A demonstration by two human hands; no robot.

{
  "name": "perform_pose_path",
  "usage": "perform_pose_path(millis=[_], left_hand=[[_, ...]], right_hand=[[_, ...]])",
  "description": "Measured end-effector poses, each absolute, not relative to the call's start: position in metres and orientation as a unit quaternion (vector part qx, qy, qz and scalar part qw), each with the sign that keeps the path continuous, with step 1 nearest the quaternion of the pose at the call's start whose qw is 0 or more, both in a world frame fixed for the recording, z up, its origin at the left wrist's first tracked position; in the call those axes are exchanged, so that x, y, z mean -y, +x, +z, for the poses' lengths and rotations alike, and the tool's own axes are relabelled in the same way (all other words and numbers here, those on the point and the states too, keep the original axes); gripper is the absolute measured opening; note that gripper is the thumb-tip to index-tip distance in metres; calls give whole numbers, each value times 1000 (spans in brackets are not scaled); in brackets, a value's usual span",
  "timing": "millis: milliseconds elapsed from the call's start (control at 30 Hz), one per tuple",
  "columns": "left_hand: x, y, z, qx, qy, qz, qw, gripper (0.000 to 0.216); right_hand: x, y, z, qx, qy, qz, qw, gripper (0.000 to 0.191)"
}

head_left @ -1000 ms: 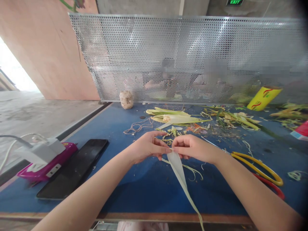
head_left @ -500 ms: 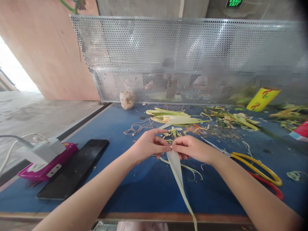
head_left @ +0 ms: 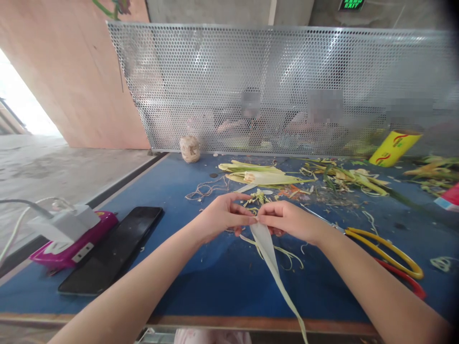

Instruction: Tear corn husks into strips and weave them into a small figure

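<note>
My left hand (head_left: pixel 222 217) and my right hand (head_left: pixel 287 220) meet above the blue table (head_left: pixel 201 282), fingertips pinched together on the top end of a pale leaf strip (head_left: pixel 267 251). The strip hangs down from the pinch and trails toward the near table edge. Both hands are closed on it, thumbs and forefingers touching at the middle.
Yellow- and red-handled scissors (head_left: pixel 390 255) lie to the right. A black phone (head_left: pixel 114 248) and a pink power strip with a white charger (head_left: pixel 68 236) sit left. Leaves and trimmings (head_left: pixel 265 177), a twine ball (head_left: pixel 190 148) and a yellow roll (head_left: pixel 392 145) lie by the perforated metal screen (head_left: pixel 279 86); people sit behind it.
The hands hold almost the same place. The hanging tail of the strip has swung slightly, its lower end now further right.
</note>
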State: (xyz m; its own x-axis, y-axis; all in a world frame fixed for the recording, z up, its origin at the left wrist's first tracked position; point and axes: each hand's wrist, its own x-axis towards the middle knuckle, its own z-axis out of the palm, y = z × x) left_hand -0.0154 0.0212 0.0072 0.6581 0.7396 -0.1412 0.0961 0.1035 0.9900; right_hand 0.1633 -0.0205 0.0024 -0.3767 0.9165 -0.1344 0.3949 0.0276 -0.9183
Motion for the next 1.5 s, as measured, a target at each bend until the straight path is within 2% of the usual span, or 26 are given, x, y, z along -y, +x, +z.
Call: perform_pose_path(millis=[200,433,533,700,767,1033,1233,1500], left_hand=[[-19,-13,9,-355,621,243,655,45],[-18,-14,11,-362,640,248,631,46],[-18,-14,9,-357,692,247,577,50],[-17,-15,4,-328,809,292,390,64],[-17,-15,3,-307,830,301,355,70],[-16,-15,6,-311,850,263,335,65],[-16,-15,5,-321,845,259,340,69],[-16,-16,6,-325,856,244,320,71]], right_hand=[[20,160,-1,699,-494,434,280,31],[20,162,-3,692,-477,442,313,12],[19,163,-4,690,-472,448,316,9],[19,162,-4,701,-497,410,307,8],[19,162,-5,703,-498,403,310,7],[18,161,-10,708,-512,381,303,4],[18,162,-13,714,-524,354,299,7],[18,162,-12,701,-514,397,295,2]])
